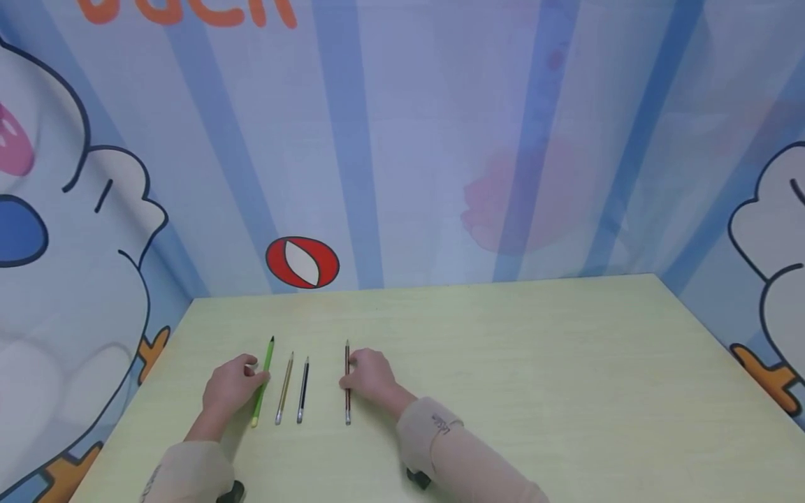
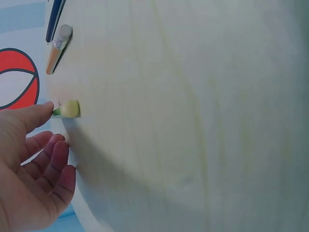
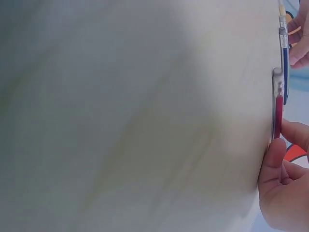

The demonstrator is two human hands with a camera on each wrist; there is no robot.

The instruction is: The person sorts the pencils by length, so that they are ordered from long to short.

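Observation:
Four slim pencils lie on the table, pointing away from me. My left hand (image 1: 229,385) is at the far left, its thumb against a green pencil (image 1: 267,360) with a pale yellow end; its other fingers curve loosely beside it. To the right lie a gold-brown pencil (image 1: 285,388) and a dark blue pencil (image 1: 304,390), untouched. Farther right, my right hand (image 1: 372,377) pinches a dark red pencil (image 1: 348,409) between thumb and index finger. In the right wrist view, the red pencil (image 3: 279,111) shows a silver ferrule, close to the tabletop.
The pale wooden table (image 1: 534,377) backs onto a blue striped cartoon backdrop (image 1: 421,140). Printed white figures flank it on both sides, and a red and white oval (image 1: 274,260) is printed near the back edge.

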